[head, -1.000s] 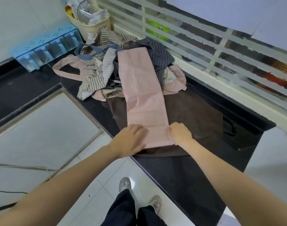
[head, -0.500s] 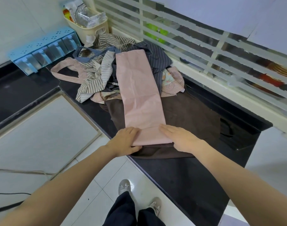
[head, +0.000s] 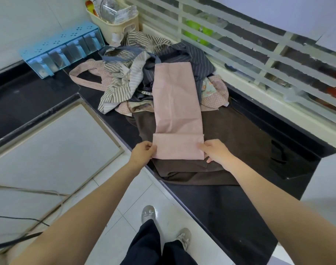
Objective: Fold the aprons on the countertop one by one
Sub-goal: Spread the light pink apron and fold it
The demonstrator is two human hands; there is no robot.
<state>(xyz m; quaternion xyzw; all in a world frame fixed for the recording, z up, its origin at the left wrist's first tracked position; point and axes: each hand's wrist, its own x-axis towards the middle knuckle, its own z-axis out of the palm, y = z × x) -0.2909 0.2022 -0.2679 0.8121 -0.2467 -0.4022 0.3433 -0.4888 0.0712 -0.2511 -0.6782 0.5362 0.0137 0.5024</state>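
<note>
We hold the pink apron [head: 177, 104], a long strip lying on a brown apron [head: 230, 142] on the black tabletop [head: 226, 203]. Our left hand [head: 142, 154] and right hand [head: 215, 151] each have a grip pinching its folded near end; the apron pile [head: 136, 73] lies far left.

pink apron [head: 177, 104] near end now folded over, left hand [head: 142, 155] and right hand [head: 215, 151] shifted to fold's sides
</note>
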